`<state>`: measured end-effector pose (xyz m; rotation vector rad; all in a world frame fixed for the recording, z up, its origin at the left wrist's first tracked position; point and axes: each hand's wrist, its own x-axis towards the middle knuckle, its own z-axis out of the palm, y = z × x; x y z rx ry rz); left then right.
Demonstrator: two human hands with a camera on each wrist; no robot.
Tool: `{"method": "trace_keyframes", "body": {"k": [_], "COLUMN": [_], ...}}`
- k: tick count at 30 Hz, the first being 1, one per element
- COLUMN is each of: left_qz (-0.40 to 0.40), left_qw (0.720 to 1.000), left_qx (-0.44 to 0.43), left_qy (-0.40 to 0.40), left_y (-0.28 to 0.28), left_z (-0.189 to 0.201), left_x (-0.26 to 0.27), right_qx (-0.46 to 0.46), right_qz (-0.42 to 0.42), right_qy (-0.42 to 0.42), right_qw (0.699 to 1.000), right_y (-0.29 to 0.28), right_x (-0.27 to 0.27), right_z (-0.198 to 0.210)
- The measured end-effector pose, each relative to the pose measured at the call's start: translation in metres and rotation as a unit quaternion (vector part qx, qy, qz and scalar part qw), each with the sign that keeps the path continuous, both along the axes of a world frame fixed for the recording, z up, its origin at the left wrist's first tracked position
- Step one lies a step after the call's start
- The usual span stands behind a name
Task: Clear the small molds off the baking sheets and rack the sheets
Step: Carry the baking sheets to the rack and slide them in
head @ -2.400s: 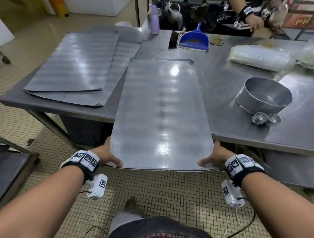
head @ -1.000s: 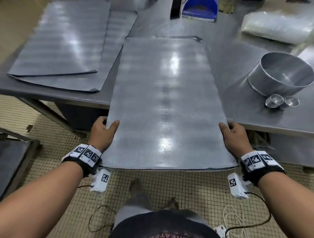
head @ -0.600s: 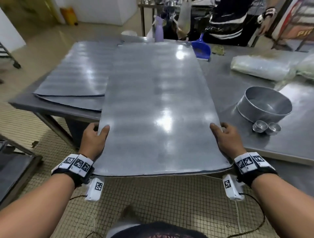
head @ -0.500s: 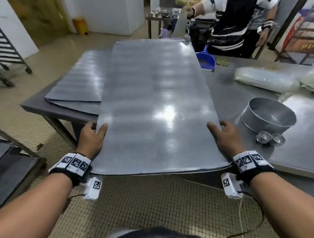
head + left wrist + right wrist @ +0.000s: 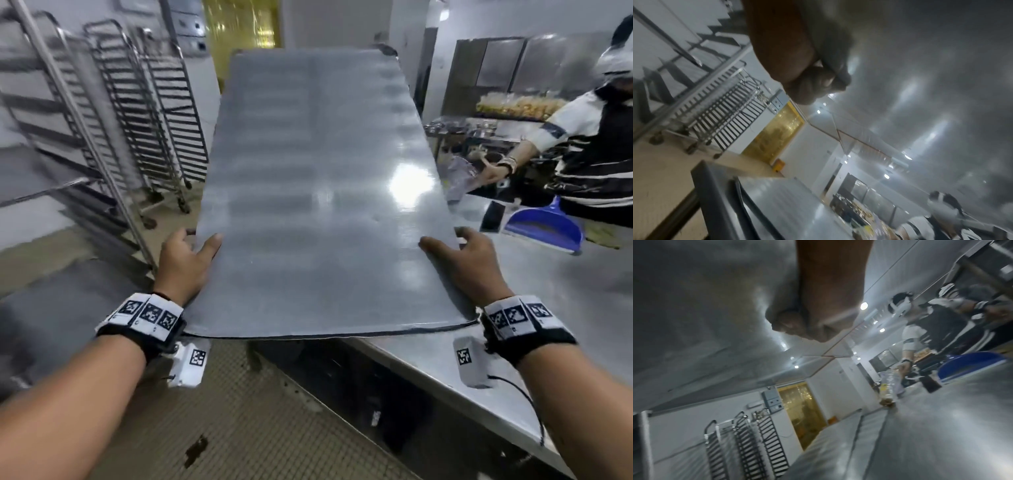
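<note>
A large flat grey baking sheet [image 5: 318,192] is held up in the air in front of me, its far end raised. My left hand [image 5: 186,263] grips its left long edge, thumb on top, fingers underneath. On the opposite long edge my right hand [image 5: 462,263] grips the same way. From below, the sheet's underside [image 5: 920,65] fills the left wrist view, with my left hand [image 5: 807,78] curled round its edge. The right wrist view shows the underside [image 5: 705,313] too, and my right hand [image 5: 813,321] on its edge. No small molds are in view.
Several wheeled tray racks [image 5: 137,113] stand at the left against the wall. The steel table [image 5: 565,308] runs along my right, with a blue dustpan [image 5: 544,226] on it. More sheets [image 5: 777,203] lie on the table. Another person [image 5: 589,137] works behind the table.
The sheet has been lifted clear of the table and swung left toward the racks, its far end rising. Both hands moved from the near corners to the long edges. My view turned left.
</note>
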<state>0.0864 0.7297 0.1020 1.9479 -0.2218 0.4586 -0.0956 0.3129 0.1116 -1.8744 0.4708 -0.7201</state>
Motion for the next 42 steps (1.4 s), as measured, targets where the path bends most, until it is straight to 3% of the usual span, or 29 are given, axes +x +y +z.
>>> {"method": "trace_keyframes", "body": {"k": [10,20,24,34,42], "left_qz": [0.169,0.335,0.375,0.442,0.444], "left_qw": [0.984,0.942,0.927,0.889,0.874], "left_qx": [0.004,-0.017,-0.013,-0.020,-0.036], "left_qy": [-0.047,-0.025,-0.002,0.118,0.192], "left_y": [0.122,0.170,0.165,0.149,0.174], "left_z": [0.050,0.054,0.043,-0.033,-0.074], "left_x": [-0.014,-0.103,-0.145,-0.206,-0.202], "right_qx": [-0.045,-0.034,0.028,-0.005,-0.054], "right_qz": [0.146,0.350,0.430,0.535,0.521], "right_qy": [-0.046,-0.042,-0.020,0.065,0.144], "right_qw": [0.987,0.935,0.902,0.843,0.840], "right_y": [0.086,0.160,0.186,0.201,0.213], "right_x": [0.143,0.221,0.229,0.231,0.263], "right_z": [0.033,0.050,0.039,-0.027,-0.078]}}
